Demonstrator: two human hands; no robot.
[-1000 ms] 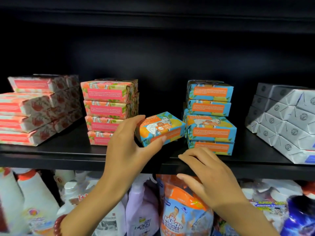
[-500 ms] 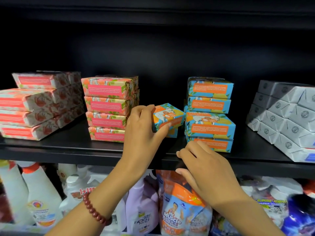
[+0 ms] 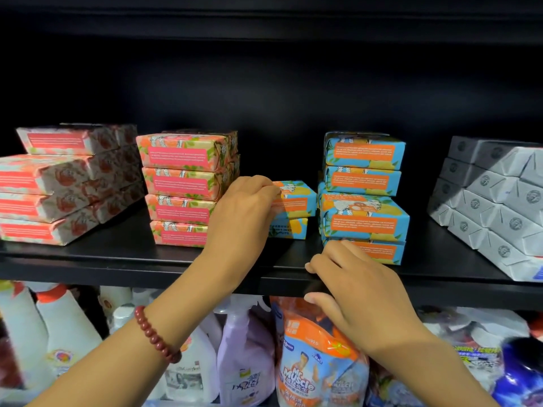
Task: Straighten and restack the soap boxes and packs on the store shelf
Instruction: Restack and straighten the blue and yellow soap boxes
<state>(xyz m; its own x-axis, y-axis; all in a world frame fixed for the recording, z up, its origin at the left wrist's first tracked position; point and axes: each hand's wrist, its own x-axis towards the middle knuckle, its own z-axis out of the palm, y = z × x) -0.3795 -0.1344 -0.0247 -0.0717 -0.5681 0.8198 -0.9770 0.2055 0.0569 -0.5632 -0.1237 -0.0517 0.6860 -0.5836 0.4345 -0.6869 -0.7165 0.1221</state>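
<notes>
On the black shelf, my left hand grips a blue-and-orange soap box that sits on top of another blue box. To the right stands a stack of several blue-and-orange boxes, its lower boxes shifted forward. My right hand rests on the shelf's front edge just below that stack, fingers on top and thumb under the lip. A stack of pink-and-orange boxes stands left of my left hand.
Pink-and-white packs lie stacked at the far left. Grey-white boxes are piled at the far right. On the lower shelf stand spray bottles, a white bottle and an orange refill pouch.
My left hand carried the blue box back and set it on the other blue box between the two stacks. My right hand stayed on the shelf edge.
</notes>
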